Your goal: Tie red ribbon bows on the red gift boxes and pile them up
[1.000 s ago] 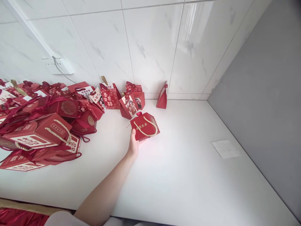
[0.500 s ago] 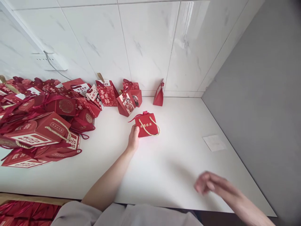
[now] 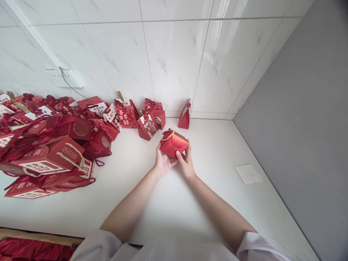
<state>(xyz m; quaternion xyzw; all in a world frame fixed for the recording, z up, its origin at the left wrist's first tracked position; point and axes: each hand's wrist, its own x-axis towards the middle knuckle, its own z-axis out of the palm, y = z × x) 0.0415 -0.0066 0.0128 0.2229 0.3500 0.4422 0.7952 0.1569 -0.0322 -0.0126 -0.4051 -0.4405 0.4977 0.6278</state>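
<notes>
- Behind the white table point(image 3: 214, 163), I see a tiled wall point(image 3: 174, 61)
- Above the table's left: a socket point(image 3: 74, 79) with a cable point(image 3: 71, 87)
- On its right part: a white square point(image 3: 248, 174)
- Along its right edge: a grey surface point(image 3: 310, 119)

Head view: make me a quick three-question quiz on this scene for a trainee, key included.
1. Multiple choice. What has hold of the small red box?
(a) one hand
(b) both hands
(c) no hand

2. True or false. The flat white square lies to the right of the small red box.

3. Fill in the gap. The heap of red boxes stands on the ____ side of the white tabletop.

Key:
1: b; the left hand and the right hand are both on it.
2: true.
3: left.
</notes>
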